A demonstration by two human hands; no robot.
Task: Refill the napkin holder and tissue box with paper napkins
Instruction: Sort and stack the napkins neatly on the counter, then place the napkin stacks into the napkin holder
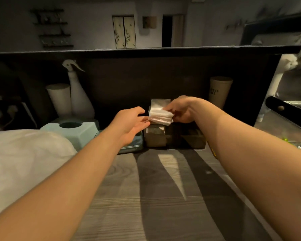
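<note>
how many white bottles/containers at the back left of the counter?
2. A spray bottle stands against the dark back panel; a plain white cylinder stands just left of it. More may be hidden in the dark corner further left.

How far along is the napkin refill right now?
Nothing looks finished yet. In hand: the right hand grips a stack of napkins above the napkin holder, while the open left hand reaches for it. Left: seating the stack, then filling the blue tissue box, whose opening shows no paper.
</note>
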